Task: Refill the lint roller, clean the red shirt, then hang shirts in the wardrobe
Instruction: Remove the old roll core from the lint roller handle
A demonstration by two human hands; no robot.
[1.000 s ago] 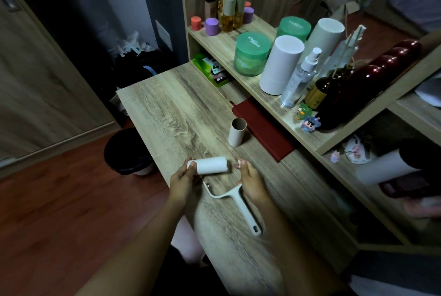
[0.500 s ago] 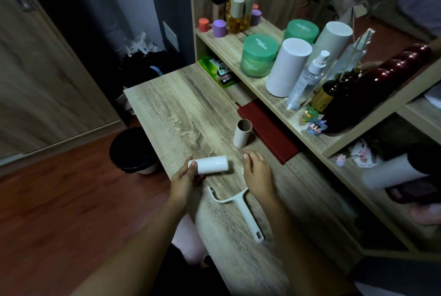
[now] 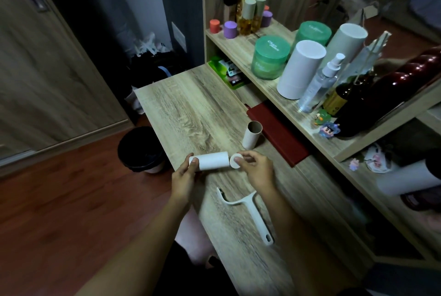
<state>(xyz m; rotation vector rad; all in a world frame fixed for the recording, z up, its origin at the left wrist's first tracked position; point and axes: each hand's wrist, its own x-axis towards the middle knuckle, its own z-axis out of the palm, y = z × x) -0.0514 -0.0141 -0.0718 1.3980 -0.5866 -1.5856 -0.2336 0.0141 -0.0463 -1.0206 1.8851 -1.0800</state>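
A white refill roll (image 3: 213,161) lies level above the wooden desk (image 3: 181,114), gripped at its left end by my left hand (image 3: 185,176). At its right end my right hand (image 3: 256,171) pinches a small white round end cap (image 3: 235,161) against the roll. The white lint roller handle (image 3: 253,213), without a roll, lies on the desk just below my right hand. An empty cardboard core (image 3: 251,134) stands upright beyond the roll.
A dark red flat case (image 3: 278,134) lies by the core. The shelf (image 3: 241,47) on the right carries green jars, white cylinders, bottles and small figures. A black bin (image 3: 140,149) stands on the floor left of the desk, beside a wardrobe door (image 3: 47,69).
My right hand, resting on the desk half a second ago, now holds a white cap at the roll's right end. The roll stays in my left hand. The handle still lies on the desk.
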